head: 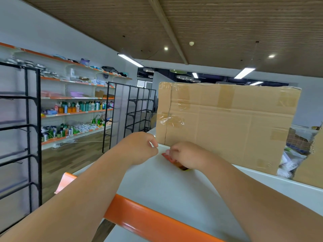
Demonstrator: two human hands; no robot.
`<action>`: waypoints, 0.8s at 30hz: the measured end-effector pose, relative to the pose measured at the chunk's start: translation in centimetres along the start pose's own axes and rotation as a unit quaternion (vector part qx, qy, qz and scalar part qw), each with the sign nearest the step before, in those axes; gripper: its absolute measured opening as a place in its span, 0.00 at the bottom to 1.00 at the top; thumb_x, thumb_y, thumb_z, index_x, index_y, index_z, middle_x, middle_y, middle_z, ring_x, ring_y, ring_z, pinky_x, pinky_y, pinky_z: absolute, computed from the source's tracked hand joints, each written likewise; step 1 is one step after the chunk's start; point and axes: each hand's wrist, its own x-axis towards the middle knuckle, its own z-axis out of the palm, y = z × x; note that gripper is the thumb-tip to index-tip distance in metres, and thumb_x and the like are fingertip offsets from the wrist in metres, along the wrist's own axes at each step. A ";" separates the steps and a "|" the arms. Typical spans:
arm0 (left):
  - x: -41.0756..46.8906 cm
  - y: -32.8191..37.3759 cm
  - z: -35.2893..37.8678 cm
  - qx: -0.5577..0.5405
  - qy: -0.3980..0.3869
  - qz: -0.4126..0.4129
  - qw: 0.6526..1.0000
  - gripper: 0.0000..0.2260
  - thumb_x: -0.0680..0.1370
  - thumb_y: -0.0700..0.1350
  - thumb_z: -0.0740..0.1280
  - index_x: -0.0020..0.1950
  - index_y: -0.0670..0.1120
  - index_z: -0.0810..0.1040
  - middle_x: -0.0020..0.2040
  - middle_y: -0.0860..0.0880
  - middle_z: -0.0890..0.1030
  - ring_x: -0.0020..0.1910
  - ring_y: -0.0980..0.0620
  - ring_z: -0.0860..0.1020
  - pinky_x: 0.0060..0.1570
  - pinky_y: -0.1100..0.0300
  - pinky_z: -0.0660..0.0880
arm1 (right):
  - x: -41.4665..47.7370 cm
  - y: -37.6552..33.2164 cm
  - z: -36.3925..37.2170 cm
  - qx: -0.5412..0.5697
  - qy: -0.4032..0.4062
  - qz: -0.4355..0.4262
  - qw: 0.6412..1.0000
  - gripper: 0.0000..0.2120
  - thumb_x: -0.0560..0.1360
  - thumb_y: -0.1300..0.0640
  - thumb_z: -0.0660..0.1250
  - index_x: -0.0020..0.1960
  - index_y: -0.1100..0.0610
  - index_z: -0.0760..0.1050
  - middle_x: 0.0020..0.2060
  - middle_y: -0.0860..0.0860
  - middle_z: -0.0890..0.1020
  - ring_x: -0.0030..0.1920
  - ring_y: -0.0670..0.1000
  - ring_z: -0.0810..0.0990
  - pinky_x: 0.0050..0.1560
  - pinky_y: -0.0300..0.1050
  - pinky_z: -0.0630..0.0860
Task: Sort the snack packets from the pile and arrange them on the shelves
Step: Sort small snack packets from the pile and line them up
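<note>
A red snack packet [168,157] lies flat on the white top shelf [157,186], close to the foot of a cardboard sheet. My right hand [187,156] covers most of the packet, its fingers curled over it; only the red end and a dark corner show. My left hand [139,148] hovers just left of the packet with its fingers curled and nothing visible between them. Both forearms reach in from the bottom of the view. No pile of packets is in sight.
A tall taped cardboard sheet [227,124] stands along the back of the shelf. The shelf's orange front rail [148,222] crosses below my arms. Black wire racks [33,133] and stocked wall shelves [76,109] line the left. Bagged goods [290,159] show at right.
</note>
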 end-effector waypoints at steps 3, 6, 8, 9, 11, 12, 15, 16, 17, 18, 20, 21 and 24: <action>0.0 0.0 0.0 0.001 -0.004 0.000 1.000 0.06 0.78 0.52 0.68 0.54 0.60 0.80 0.53 0.61 0.78 0.53 0.58 0.78 0.56 0.57 0.77 | -0.4 0.6 -0.2 -0.038 0.000 0.001 0.999 0.16 0.77 0.42 0.69 0.40 0.53 0.74 0.38 0.50 0.79 0.38 0.53 0.76 0.38 0.45 0.68; 0.0 0.0 0.0 0.001 -0.007 0.000 1.000 0.06 0.78 0.52 0.68 0.54 0.59 0.80 0.53 0.60 0.78 0.52 0.58 0.78 0.57 0.54 0.77 | -0.5 0.5 -0.3 -0.062 0.004 0.019 0.998 0.17 0.73 0.40 0.72 0.53 0.50 0.75 0.47 0.48 0.77 0.47 0.53 0.78 0.42 0.46 0.70; 0.0 0.0 0.0 0.004 -0.008 0.000 1.000 0.06 0.78 0.52 0.68 0.55 0.59 0.81 0.53 0.60 0.78 0.52 0.58 0.78 0.57 0.55 0.77 | -0.6 0.2 -0.5 -0.075 -0.001 0.037 0.997 0.22 0.74 0.41 0.72 0.63 0.50 0.73 0.48 0.46 0.76 0.49 0.52 0.76 0.42 0.45 0.70; 0.1 -0.1 0.0 0.005 -0.009 -0.001 1.000 0.06 0.78 0.52 0.68 0.55 0.59 0.81 0.53 0.60 0.78 0.52 0.58 0.78 0.57 0.55 0.77 | -0.5 0.1 -0.7 -0.081 -0.002 0.044 0.996 0.23 0.75 0.42 0.71 0.66 0.50 0.71 0.51 0.48 0.77 0.52 0.53 0.76 0.46 0.45 0.71; 0.2 -0.2 0.0 0.005 -0.014 -0.002 1.000 0.06 0.78 0.52 0.68 0.55 0.59 0.81 0.53 0.60 0.79 0.53 0.58 0.78 0.56 0.57 0.76 | -0.3 0.3 -0.9 -0.085 -0.003 0.059 0.995 0.25 0.76 0.44 0.71 0.69 0.50 0.70 0.59 0.51 0.77 0.57 0.54 0.76 0.52 0.46 0.72; 0.3 -0.1 0.1 0.005 -0.015 -0.001 1.000 0.06 0.78 0.52 0.68 0.55 0.59 0.81 0.53 0.60 0.79 0.53 0.58 0.78 0.55 0.58 0.76 | -0.3 0.3 -1.0 -0.089 -0.005 0.064 0.994 0.26 0.76 0.44 0.71 0.70 0.50 0.70 0.62 0.51 0.77 0.57 0.54 0.76 0.53 0.46 0.72; 0.2 0.0 0.6 0.014 -0.021 -0.004 1.000 0.07 0.78 0.52 0.68 0.55 0.59 0.81 0.53 0.60 0.79 0.53 0.58 0.78 0.55 0.59 0.75 | -0.6 0.3 -1.8 -0.127 -0.036 0.070 0.989 0.26 0.74 0.46 0.71 0.70 0.48 0.70 0.62 0.49 0.76 0.58 0.53 0.76 0.54 0.46 0.74; 0.2 0.1 0.9 0.016 -0.024 -0.006 1.000 0.07 0.78 0.52 0.68 0.55 0.60 0.80 0.53 0.60 0.79 0.53 0.58 0.78 0.55 0.59 0.75 | -0.9 0.1 -2.1 -0.137 -0.053 0.070 0.987 0.26 0.74 0.46 0.72 0.70 0.47 0.70 0.59 0.48 0.77 0.55 0.53 0.77 0.52 0.45 0.75; 0.1 0.2 1.1 0.016 -0.028 -0.008 0.999 0.08 0.78 0.52 0.68 0.56 0.60 0.80 0.53 0.60 0.79 0.52 0.58 0.78 0.54 0.59 0.75 | -1.2 -0.1 -2.3 -0.146 -0.069 0.067 0.985 0.27 0.73 0.47 0.71 0.70 0.47 0.70 0.52 0.47 0.77 0.51 0.52 0.77 0.48 0.45 0.75; 0.0 0.3 1.2 0.017 -0.032 -0.009 0.999 0.08 0.78 0.52 0.68 0.56 0.61 0.80 0.53 0.60 0.80 0.52 0.58 0.78 0.53 0.60 0.75 | -1.4 -0.3 -2.5 -0.154 -0.081 0.062 0.983 0.26 0.73 0.48 0.71 0.70 0.47 0.70 0.46 0.46 0.75 0.46 0.51 0.77 0.45 0.44 0.74; -0.2 0.8 1.3 0.031 -0.038 -0.003 0.999 0.09 0.78 0.52 0.68 0.58 0.61 0.80 0.53 0.61 0.80 0.52 0.59 0.78 0.51 0.62 0.75 | -1.9 -0.6 -2.9 -0.172 -0.095 0.055 0.979 0.26 0.73 0.50 0.71 0.69 0.48 0.72 0.40 0.45 0.73 0.39 0.48 0.75 0.40 0.42 0.72; -0.3 1.1 1.3 0.041 -0.039 0.003 0.998 0.10 0.78 0.52 0.68 0.58 0.61 0.80 0.53 0.61 0.80 0.52 0.59 0.78 0.51 0.62 0.74 | -2.1 -0.7 -3.2 -0.180 -0.097 0.050 0.978 0.25 0.72 0.50 0.71 0.68 0.48 0.72 0.39 0.45 0.73 0.38 0.48 0.75 0.41 0.43 0.72; -0.4 2.2 0.9 0.054 -0.031 0.022 0.998 0.11 0.78 0.51 0.69 0.60 0.59 0.80 0.55 0.60 0.79 0.50 0.60 0.78 0.48 0.63 0.73 | -3.0 -0.6 -4.7 -0.173 -0.073 0.041 0.981 0.24 0.72 0.49 0.72 0.66 0.48 0.74 0.43 0.45 0.74 0.45 0.50 0.77 0.42 0.43 0.74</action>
